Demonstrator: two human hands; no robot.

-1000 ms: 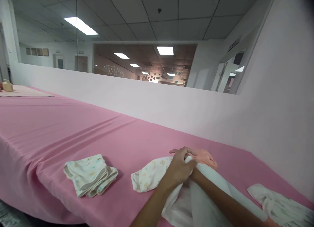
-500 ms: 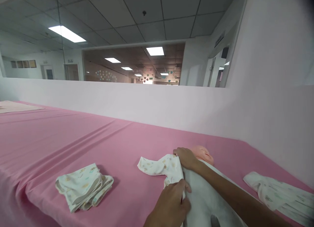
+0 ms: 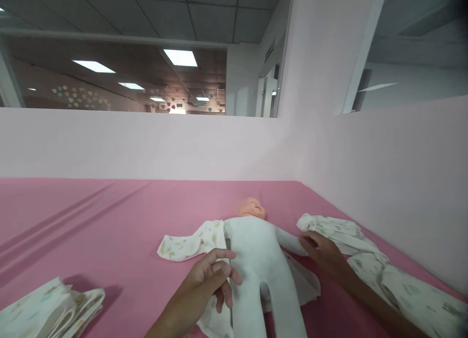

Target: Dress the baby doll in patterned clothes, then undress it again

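A baby doll [image 3: 252, 255] with a white cloth body lies on its back, its head [image 3: 252, 208] towards the wall. One doll arm, on the left, is inside the sleeve of a patterned white baby shirt [image 3: 197, 240]; more of the shirt lies along that side and under the body. My left hand [image 3: 212, 277] hovers over the shirt's edge by the doll's trunk, fingers apart and holding nothing. At the end of the doll's bare arm [image 3: 290, 241], my right hand [image 3: 321, 250] has its fingers closed on the tip.
Folded patterned cloth [image 3: 54, 308] lies at the lower left. Along the right side stretches another patterned baby garment [image 3: 380, 269]. The pink sheet [image 3: 120, 221] covers the surface up to a white wall [image 3: 146, 143] with windows above it.
My right hand has moved from the shirt's shoulder across to the doll's bare arm. My left hand has let go of the shirt edge and opened. The view has swung right.
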